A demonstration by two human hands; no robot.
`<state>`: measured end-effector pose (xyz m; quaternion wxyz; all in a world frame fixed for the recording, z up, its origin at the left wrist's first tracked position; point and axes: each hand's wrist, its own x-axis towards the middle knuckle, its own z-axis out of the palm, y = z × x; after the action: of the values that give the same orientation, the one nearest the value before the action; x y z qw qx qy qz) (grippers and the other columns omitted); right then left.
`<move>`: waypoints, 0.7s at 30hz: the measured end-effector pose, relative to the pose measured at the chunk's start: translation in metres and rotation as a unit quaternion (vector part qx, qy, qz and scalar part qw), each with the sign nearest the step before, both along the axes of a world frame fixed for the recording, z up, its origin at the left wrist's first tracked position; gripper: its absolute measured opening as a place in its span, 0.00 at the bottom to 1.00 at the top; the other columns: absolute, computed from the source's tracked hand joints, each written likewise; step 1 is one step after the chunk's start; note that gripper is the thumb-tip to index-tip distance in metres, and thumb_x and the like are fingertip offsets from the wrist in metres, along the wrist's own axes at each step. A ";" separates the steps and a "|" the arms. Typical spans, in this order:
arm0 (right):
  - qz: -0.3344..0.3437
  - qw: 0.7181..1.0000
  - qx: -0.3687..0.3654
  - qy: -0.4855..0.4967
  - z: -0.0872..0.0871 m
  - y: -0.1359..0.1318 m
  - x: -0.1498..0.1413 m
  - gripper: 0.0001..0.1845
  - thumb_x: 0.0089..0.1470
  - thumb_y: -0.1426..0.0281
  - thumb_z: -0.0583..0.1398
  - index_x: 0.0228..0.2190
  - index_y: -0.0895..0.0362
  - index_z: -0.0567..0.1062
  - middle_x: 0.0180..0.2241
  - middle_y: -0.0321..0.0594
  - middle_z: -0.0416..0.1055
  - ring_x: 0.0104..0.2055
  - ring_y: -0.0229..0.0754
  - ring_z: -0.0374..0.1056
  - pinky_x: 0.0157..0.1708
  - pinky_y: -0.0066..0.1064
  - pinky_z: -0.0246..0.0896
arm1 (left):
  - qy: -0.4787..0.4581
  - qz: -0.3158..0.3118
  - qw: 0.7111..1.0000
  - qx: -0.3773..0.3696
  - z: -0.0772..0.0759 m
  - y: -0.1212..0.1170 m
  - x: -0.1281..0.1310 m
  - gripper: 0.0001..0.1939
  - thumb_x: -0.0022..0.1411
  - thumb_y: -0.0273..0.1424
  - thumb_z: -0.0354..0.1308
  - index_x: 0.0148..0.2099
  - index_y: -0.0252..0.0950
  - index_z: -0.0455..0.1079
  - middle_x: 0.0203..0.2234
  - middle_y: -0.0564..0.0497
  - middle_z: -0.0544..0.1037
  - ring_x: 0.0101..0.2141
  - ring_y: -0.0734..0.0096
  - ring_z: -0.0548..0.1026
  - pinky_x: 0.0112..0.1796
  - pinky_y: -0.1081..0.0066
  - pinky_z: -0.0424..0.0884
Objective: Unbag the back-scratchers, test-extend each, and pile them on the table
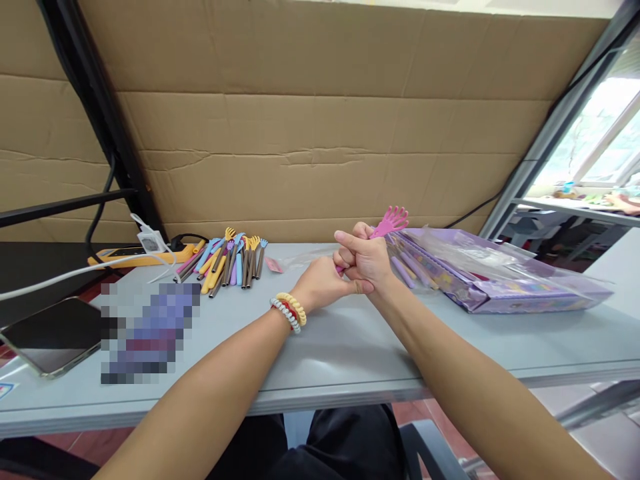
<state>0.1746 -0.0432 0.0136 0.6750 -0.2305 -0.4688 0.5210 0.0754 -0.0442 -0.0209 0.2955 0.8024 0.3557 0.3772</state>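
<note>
Above the table, a pink back scratcher (391,221) with a small hand-shaped head points up and right out of my right hand (369,259). That hand has its fingers curled around the handle. My left hand (320,281), with beaded and coiled bands at the wrist, meets it and grips the handle's lower end, where a bit of pink shows. Most of the handle is hidden by my fingers. Left of my hands lies a pile of back scratchers (233,260) in yellow, blue and purple, with metal shafts.
At the right, a purple box (505,273) under clear plastic lies beside bagged purple and yellow sticks (411,267). A phone (55,337), a blurred-out item (153,333) and a yellow power strip (120,257) with a white charger (151,240) are at the left. Cardboard (310,127) stands behind.
</note>
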 end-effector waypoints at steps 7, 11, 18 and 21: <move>-0.013 0.999 -0.018 0.027 0.001 0.000 0.003 0.35 0.33 0.73 0.69 0.20 0.54 0.44 0.09 0.18 0.41 0.09 0.25 0.38 0.09 0.23 0.42 | 0.098 0.127 0.986 0.033 0.006 -0.015 0.001 0.24 0.46 0.56 0.57 0.24 0.39 0.64 0.18 0.54 0.68 0.21 0.70 0.65 0.24 0.70 0.55; -0.027 0.998 -0.034 0.043 0.004 -0.001 0.005 0.36 0.32 0.75 0.68 0.20 0.54 0.42 0.09 0.19 0.41 0.09 0.25 0.38 0.09 0.23 0.42 | 0.133 0.157 0.977 0.047 0.011 -0.020 0.004 0.25 0.50 0.57 0.53 0.23 0.39 0.63 0.17 0.52 0.68 0.21 0.68 0.66 0.24 0.70 0.54; -0.059 0.994 -0.062 0.067 0.010 0.000 0.003 0.36 0.32 0.77 0.66 0.22 0.55 0.39 0.09 0.19 0.39 0.09 0.25 0.37 0.09 0.23 0.40 | 0.155 0.177 0.971 0.034 0.013 -0.019 0.002 0.27 0.50 0.59 0.52 0.22 0.39 0.63 0.18 0.49 0.71 0.23 0.64 0.70 0.25 0.69 0.57; -0.059 0.993 -0.068 0.073 0.009 0.002 0.003 0.36 0.31 0.78 0.65 0.21 0.55 0.39 0.09 0.19 0.38 0.09 0.25 0.37 0.09 0.24 0.40 | 0.158 0.171 0.972 0.030 0.012 -0.018 0.001 0.27 0.49 0.59 0.52 0.21 0.39 0.62 0.17 0.50 0.70 0.23 0.64 0.70 0.24 0.69 0.57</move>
<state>0.1780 -0.0407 0.0227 0.7201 -0.2641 -0.3673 0.5261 0.0765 -0.0617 -0.0086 0.1425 0.7874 0.5188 0.3009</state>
